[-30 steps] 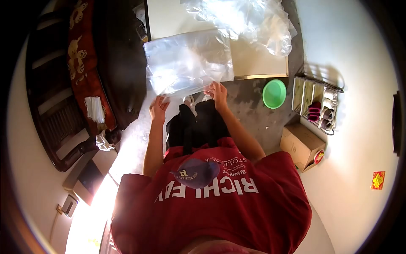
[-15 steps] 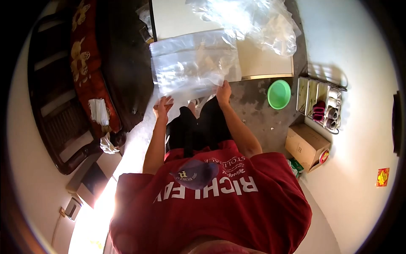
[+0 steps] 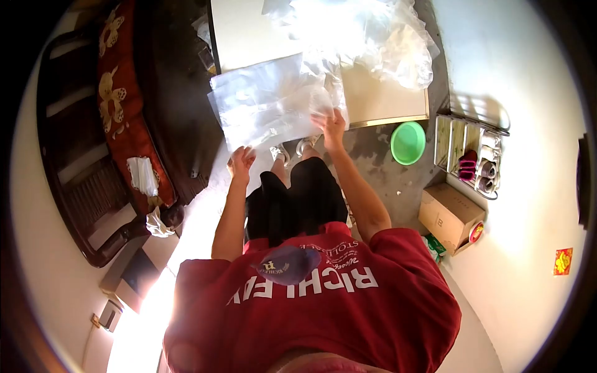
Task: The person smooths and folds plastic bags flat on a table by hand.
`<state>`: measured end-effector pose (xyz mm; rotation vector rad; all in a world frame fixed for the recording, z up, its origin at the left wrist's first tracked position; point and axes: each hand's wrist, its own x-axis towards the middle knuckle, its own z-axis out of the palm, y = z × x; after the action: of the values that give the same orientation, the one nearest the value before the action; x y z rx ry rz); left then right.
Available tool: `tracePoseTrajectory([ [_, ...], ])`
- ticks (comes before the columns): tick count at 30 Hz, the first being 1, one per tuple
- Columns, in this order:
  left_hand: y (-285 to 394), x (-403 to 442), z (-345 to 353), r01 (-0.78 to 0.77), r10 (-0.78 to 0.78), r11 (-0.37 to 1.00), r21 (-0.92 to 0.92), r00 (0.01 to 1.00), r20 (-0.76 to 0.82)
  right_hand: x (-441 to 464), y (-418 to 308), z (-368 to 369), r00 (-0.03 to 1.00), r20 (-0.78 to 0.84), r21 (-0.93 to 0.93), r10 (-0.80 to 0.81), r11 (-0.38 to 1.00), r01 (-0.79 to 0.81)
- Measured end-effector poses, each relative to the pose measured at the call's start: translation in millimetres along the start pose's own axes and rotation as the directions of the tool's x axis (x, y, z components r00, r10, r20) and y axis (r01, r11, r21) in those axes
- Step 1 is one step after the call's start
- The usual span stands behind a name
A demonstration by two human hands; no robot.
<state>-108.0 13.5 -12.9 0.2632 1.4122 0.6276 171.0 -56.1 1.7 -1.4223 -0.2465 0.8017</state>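
Note:
A flat, clear plastic bag (image 3: 267, 102) lies at a slant over the near part of the table, its near edge reaching past the table edge. My left hand (image 3: 240, 164) is at the bag's near left corner, fingers and thumb closed on the plastic there. Further right, my right hand (image 3: 329, 126) rests on the bag near its right side, fingers stretched out over the film. Behind the bag is a heap of crumpled clear plastic bags (image 3: 398, 50), partly washed out by glare.
The pale table (image 3: 385, 99) has a metal-trimmed edge. On the floor to the right are a green basin (image 3: 408, 143), a shoe rack (image 3: 467, 152) and a cardboard box (image 3: 449, 214). A dark wooden bench (image 3: 81, 180) with a red patterned cover (image 3: 115, 99) stands left.
The bag has turned and shifted slightly left, its near edge now slanting. My right hand has moved from gripping the near edge onto the film. My left hand is slightly lower.

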Motion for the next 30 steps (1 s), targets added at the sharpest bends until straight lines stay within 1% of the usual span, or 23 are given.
tracePoseTrajectory([
  [1, -1, 2, 3, -0.003, 0.003, 1.000, 0.001, 1.000, 0.000, 2, 4, -9, 0.974, -0.082, 0.144, 0.212, 0.969, -0.199],
  [2, 0, 5, 7, -0.011, 0.012, 1.000, 0.022, 1.000, -0.018, 7, 9, -14, 0.923, -0.174, 0.197, 0.343, 0.931, -0.309],
  [3, 0, 8, 7, -0.017, 0.019, 0.999, 0.044, 0.999, -0.037, 10, 8, -18, 0.923, -0.172, 0.200, 0.344, 0.930, -0.309],
  [5, 2, 14, 5, -0.028, 0.029, 0.998, 0.049, 0.999, -0.018, 10, 6, -26, 0.843, -0.256, 0.169, 0.474, 0.880, -0.443],
  [6, 6, 14, 7, -0.033, 0.036, 0.995, 0.097, 0.999, -0.032, 10, 10, -28, 0.853, -0.279, 0.111, 0.440, 0.897, -0.427],
  [7, 9, 14, 9, -0.035, 0.042, 0.988, 0.147, 0.998, -0.047, 12, 14, -31, 0.852, -0.280, 0.114, 0.443, 0.896, -0.429],
  [8, 11, 15, 8, -0.032, 0.040, 0.988, 0.152, 0.998, -0.048, 12, 18, -34, 0.846, -0.268, 0.076, 0.461, 0.885, -0.459],
  [9, 12, 16, 5, -0.058, 0.067, 0.979, 0.197, 0.997, -0.039, 10, 16, -35, 0.838, -0.259, 0.036, 0.481, 0.871, -0.489],
  [10, 12, 18, 1, -0.080, 0.090, 0.967, 0.242, 0.996, -0.029, 7, 15, -36, 0.832, -0.266, 0.038, 0.486, 0.868, -0.495],
  [12, 12, 20, -3, -0.088, 0.107, 0.965, 0.248, 0.992, -0.065, 2, 14, -35, 0.833, -0.273, -0.028, 0.481, 0.862, -0.507],
  [13, 12, 21, -5, -0.092, 0.115, 0.963, 0.253, 0.990, -0.081, 1, 18, -38, 0.832, -0.279, -0.028, 0.480, 0.862, -0.506],
  [15, 11, 23, -7, -0.101, 0.128, 0.955, 0.279, 0.988, -0.082, -2, 21, -40, 0.867, -0.284, -0.215, 0.410, 0.854, -0.474],
  [16, 11, 25, -8, -0.110, 0.143, 0.946, 0.305, 0.986, -0.087, -4, 19, -39, 0.866, -0.289, -0.213, 0.407, 0.855, -0.473],
  [18, 10, 27, -12, -0.123, 0.158, 0.935, 0.332, 0.984, -0.081, -9, 15, -37, 0.826, -0.360, -0.177, 0.434, 0.838, -0.517],
  [19, 10, 28, -13, -0.138, 0.177, 0.924, 0.356, 0.981, -0.078, -10, 23, -42, 0.826, -0.362, -0.176, 0.432, 0.839, -0.515],
  [21, 10, 36, -17, -0.161, 0.199, 0.920, 0.357, 0.977, -0.074, -12, 42, -51, 0.869, -0.400, -0.437, 0.292, 0.772, -0.461],
  [24, 12, 42, -21, -0.176, 0.208, 0.899, 0.400, 0.978, -0.036, -14, 55, -62, 0.860, -0.401, -0.416, 0.315, 0.774, -0.478],
  [25, 16, 38, -17, -0.188, 0.225, 0.893, 0.409, 0.973, -0.045, -14, 46, -58, 0.860, -0.399, -0.414, 0.317, 0.775, -0.478],
  [27, 21, 35, -15, -0.197, 0.242, 0.887, 0.419, 0.968, -0.058, -14, 25, -49, 0.825, -0.416, -0.288, 0.382, 0.805, -0.518],
  [30, 21, 43, -21, -0.228, 0.285, 0.857, 0.463, 0.957, -0.057, -11, 12, -46, 0.817, -0.391, -0.268, 0.424, 0.796, -0.542],
])
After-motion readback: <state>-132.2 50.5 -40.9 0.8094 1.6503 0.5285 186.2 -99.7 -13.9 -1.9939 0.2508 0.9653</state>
